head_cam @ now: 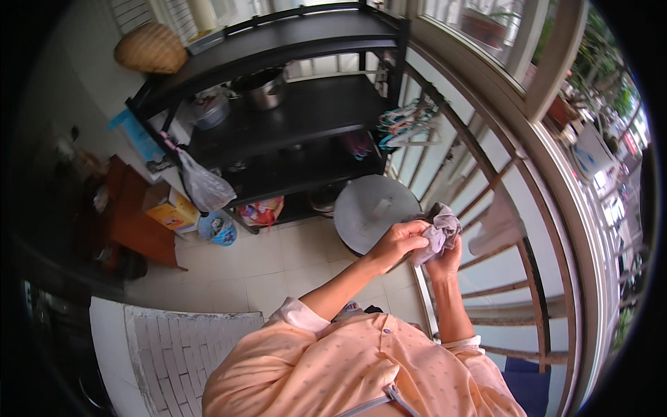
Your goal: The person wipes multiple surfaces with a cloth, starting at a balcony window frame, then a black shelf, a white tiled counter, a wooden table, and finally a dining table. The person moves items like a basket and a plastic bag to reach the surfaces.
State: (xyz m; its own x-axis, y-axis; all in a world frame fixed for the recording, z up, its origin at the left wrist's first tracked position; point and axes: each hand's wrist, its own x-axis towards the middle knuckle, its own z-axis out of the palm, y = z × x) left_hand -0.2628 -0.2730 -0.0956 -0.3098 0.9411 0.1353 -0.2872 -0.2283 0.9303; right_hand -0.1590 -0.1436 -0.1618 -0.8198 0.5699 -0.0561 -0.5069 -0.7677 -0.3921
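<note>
A crumpled greyish-purple cloth (pixel 439 234) is bunched between my two hands, in front of a window railing. My left hand (pixel 398 241) pinches its near left side with thumb and fingers. From below and to the right, my right hand (pixel 447 259) holds the cloth, most of its fingers hidden by the folds. Just left of the cloth stands a round grey table top or lid (pixel 372 213), partly covered by my left forearm.
A black metal shelf unit (pixel 312 151) holds a steel pot (pixel 264 88). Clothes hangers (pixel 411 125) hang at its right end. Metal railing bars (pixel 495 289) run along the right. A plastic bag (pixel 206 182) hangs left, above a blue bin (pixel 218 228).
</note>
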